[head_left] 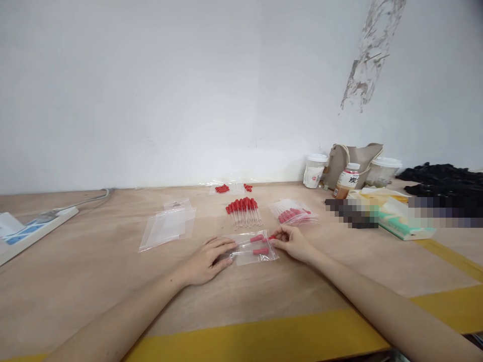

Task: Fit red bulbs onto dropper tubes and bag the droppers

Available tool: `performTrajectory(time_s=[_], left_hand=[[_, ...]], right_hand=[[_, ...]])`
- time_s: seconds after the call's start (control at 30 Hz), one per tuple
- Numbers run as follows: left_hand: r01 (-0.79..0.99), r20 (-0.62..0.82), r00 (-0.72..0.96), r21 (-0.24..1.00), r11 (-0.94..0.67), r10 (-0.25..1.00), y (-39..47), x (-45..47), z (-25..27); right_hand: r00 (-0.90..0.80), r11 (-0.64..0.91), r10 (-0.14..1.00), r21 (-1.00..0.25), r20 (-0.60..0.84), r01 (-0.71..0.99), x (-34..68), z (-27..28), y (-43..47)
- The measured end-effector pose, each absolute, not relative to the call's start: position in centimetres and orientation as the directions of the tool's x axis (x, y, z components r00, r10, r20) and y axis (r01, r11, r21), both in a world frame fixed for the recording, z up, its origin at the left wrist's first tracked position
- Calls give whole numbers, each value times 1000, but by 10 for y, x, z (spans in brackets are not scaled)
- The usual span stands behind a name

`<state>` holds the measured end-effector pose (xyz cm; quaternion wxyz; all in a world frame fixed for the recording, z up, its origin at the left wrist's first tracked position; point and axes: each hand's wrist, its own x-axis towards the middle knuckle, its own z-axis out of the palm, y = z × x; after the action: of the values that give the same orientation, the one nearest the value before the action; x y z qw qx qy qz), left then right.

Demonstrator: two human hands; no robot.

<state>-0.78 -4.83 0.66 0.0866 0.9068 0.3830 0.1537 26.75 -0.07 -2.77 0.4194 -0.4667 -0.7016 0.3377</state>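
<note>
A clear zip bag point(245, 258) lies flat on the table, with red-bulbed droppers point(260, 251) inside it. My left hand point(207, 260) rests at the bag's left end, fingers stretched out and thumb apart. At the right end, my right hand point(290, 242) pinches the red bulb of a dropper point(272, 237) by the bag's edge; its fingers partly cover the bulb. Just behind the bag, a row of red-bulbed droppers point(243, 211) lies with their thin clear tubes toward me. To the right are filled zip bags point(294, 212) of the same droppers.
Flat zip bags point(166, 229) lie at left. Loose red bulbs point(222, 188) and clear tubes sit by the wall. A power strip point(37, 231) is far left. A paper cup point(315, 171), a bottle point(346, 181), a tissue pack point(403, 221) and black cloth point(445, 183) stand or lie right.
</note>
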Motion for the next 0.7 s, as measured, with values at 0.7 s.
performTrajectory(time_s=[0.7], left_hand=[[646,214,681,275,-713,700,-47,-7,6]], right_hand=[[-125,353,928,-717,352,601,261,-17,41]])
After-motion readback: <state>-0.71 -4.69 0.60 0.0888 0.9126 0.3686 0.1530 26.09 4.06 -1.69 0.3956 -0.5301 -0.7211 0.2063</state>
